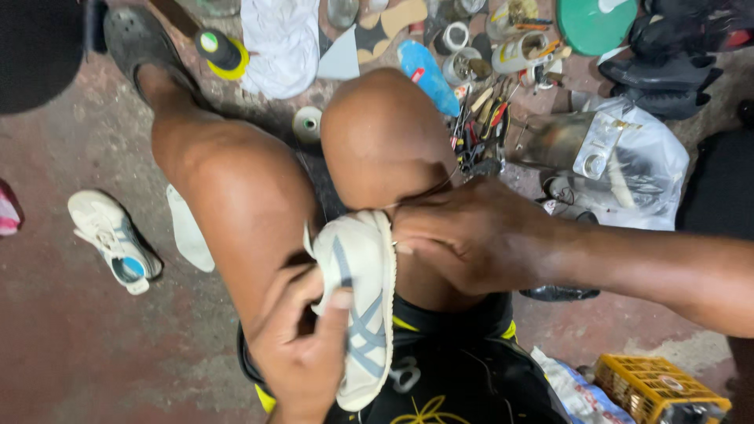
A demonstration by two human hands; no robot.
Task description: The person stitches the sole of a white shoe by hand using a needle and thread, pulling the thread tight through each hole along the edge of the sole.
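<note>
A white sneaker with grey-blue stripes lies wedged between my bare knees, sole edge turned to the right. My left hand grips its upper from below, thumb pressed on the side. My right hand is closed at the sole's edge, pinching what looks like a needle, with a thin thread running up over my right knee. My left leg stretches toward the top left.
On the floor: a second white sneaker at left, a white insole, a pile of hand tools, tape rolls, a plastic bag, dark shoes at top right, a yellow crate at bottom right.
</note>
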